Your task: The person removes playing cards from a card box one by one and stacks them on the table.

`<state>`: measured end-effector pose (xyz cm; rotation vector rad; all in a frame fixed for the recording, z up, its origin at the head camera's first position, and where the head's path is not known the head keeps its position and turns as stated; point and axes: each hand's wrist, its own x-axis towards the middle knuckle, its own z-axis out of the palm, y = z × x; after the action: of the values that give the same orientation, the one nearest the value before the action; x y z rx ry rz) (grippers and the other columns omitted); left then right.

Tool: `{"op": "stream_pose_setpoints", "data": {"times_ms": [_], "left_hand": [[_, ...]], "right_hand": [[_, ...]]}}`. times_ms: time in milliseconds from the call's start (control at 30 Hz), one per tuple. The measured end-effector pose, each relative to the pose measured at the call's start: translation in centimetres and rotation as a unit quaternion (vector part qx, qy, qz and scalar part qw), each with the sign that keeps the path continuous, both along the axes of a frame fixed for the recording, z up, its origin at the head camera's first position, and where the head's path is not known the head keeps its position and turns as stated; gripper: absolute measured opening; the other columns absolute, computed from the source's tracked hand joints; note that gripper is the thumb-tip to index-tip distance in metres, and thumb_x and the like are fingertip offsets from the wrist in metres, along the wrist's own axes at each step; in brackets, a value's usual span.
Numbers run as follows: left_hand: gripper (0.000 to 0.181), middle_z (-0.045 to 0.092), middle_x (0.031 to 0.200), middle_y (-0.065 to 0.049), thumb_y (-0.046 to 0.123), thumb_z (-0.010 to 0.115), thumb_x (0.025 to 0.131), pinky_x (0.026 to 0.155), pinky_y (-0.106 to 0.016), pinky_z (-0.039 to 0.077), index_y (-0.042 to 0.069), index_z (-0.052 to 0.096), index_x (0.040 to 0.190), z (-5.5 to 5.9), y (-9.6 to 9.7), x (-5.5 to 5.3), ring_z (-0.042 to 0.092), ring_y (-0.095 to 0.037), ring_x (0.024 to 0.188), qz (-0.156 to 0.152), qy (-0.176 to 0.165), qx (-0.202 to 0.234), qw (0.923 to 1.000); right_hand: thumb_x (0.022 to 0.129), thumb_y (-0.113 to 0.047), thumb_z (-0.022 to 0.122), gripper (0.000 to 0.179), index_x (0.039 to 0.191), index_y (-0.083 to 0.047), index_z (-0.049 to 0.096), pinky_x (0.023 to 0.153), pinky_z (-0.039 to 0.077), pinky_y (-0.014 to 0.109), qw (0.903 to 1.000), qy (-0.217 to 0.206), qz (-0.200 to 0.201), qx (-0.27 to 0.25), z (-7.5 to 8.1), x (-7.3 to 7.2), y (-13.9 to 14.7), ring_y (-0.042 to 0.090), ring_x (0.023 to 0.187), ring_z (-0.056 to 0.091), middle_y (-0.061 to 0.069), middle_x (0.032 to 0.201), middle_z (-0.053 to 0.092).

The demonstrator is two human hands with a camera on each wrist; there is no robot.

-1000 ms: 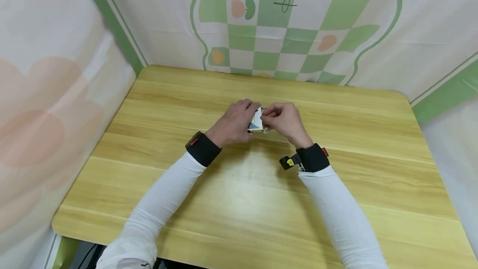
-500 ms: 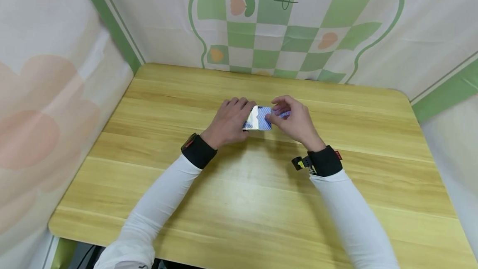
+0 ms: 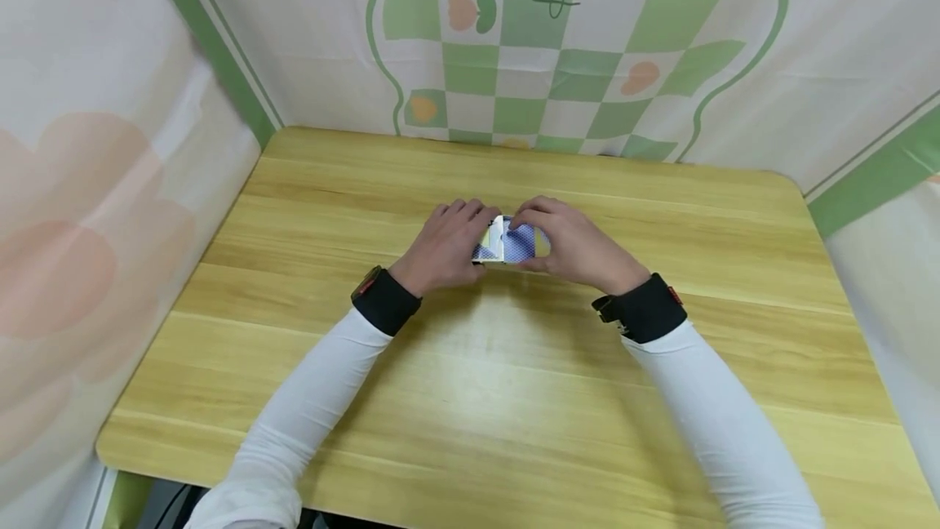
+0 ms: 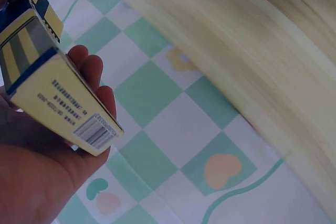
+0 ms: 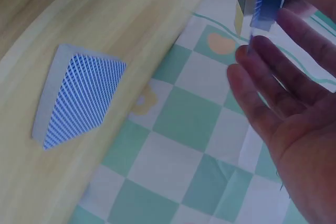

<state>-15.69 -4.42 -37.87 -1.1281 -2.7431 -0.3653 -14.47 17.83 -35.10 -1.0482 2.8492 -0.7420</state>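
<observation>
My left hand [image 3: 439,250] grips a cream-and-blue card box [image 4: 65,98], thumb on one side and fingers behind it in the left wrist view. Blue-backed playing cards [image 3: 520,243] stick out of the box's right end. My right hand [image 3: 576,245] pinches them by their near and far edges, with thumb and fingertips. Under that hand, a separate blue-patterned pile [image 5: 86,98] lies on the tabletop; whether it is one card or a stack is hard to tell. The right wrist view shows the box and protruding cards only at its top edge.
The wooden table [image 3: 477,398] has rounded corners and reaches back to a green-and-white checked cloth [image 3: 525,64]. Another printed cloth [image 3: 88,251] hangs along the left side. Black bands with cameras are worn on both wrists.
My right hand drew blue cards out of the box to the right, some now lying on the table. It has turned and closed on the cards still protruding. The left hand shifted slightly left.
</observation>
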Motion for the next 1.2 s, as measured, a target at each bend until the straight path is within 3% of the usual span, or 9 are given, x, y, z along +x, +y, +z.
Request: {"op": "stream_pose_setpoints", "data": {"times_ms": [167, 367, 767, 967, 1200], "left_hand": [[0.077, 0.049, 0.121, -0.006, 0.033, 0.075, 0.066, 0.091, -0.041, 0.032, 0.012, 0.042, 0.133, -0.1, 0.0, 0.0, 0.045, -0.026, 0.11, 0.0, -0.027, 0.003, 0.9996], [0.076, 0.049, 0.119, -0.005, 0.033, 0.074, 0.067, 0.088, -0.041, 0.034, 0.012, 0.042, 0.132, -0.4, 0.0, 0.0, 0.045, -0.024, 0.108, -0.008, -0.024, -0.001, 0.9997], [0.077, 0.048, 0.124, -0.007, 0.031, 0.073, 0.067, 0.093, -0.043, 0.032, 0.01, 0.041, 0.134, -0.7, -1.3, 0.0, 0.043, -0.025, 0.114, 0.019, -0.06, 0.006, 0.998], [0.077, 0.048, 0.123, -0.007, 0.03, 0.072, 0.068, 0.091, -0.043, 0.033, 0.01, 0.041, 0.135, -0.7, -2.2, -0.5, 0.044, -0.026, 0.111, 0.057, -0.075, 0.011, 0.9955], [0.076, 0.049, 0.12, -0.007, 0.03, 0.073, 0.068, 0.086, -0.041, 0.034, 0.009, 0.041, 0.134, -0.9, -2.7, -0.9, 0.045, -0.024, 0.104, 0.085, -0.083, 0.026, 0.9925]], "right_hand": [[0.068, -0.027, 0.079, 0.049, 0.111, -0.014, 0.06, 0.09, 0.039, 0.036, 0.9999, 0.01, 0.0, 0.012, 0.0, 0.1, 0.5, 0.022, 0.112, 0.046, 0.004, 0.122, 0.05], [0.069, -0.029, 0.077, 0.048, 0.111, -0.012, 0.061, 0.09, 0.038, 0.038, 0.9995, 0.017, 0.012, 0.025, -0.4, 0.0, 0.0, 0.024, 0.112, 0.046, 0.006, 0.121, 0.052], [0.069, -0.027, 0.075, 0.05, 0.114, -0.015, 0.059, 0.084, 0.043, 0.035, 0.9972, 0.005, -0.01, 0.074, -0.2, -0.2, 2.1, 0.021, 0.108, 0.045, 0.005, 0.12, 0.049], [0.07, -0.029, 0.075, 0.054, 0.118, -0.011, 0.059, 0.08, 0.044, 0.042, 0.9935, 0.0, -0.087, 0.074, -0.5, -1.2, 4.3, 0.029, 0.104, 0.048, 0.013, 0.12, 0.05], [0.072, -0.036, 0.073, 0.055, 0.114, -0.002, 0.063, 0.079, 0.042, 0.046, 0.9765, -0.013, -0.207, 0.059, -2.7, -2.8, 4.7, 0.033, 0.099, 0.052, 0.02, 0.112, 0.056]]}}
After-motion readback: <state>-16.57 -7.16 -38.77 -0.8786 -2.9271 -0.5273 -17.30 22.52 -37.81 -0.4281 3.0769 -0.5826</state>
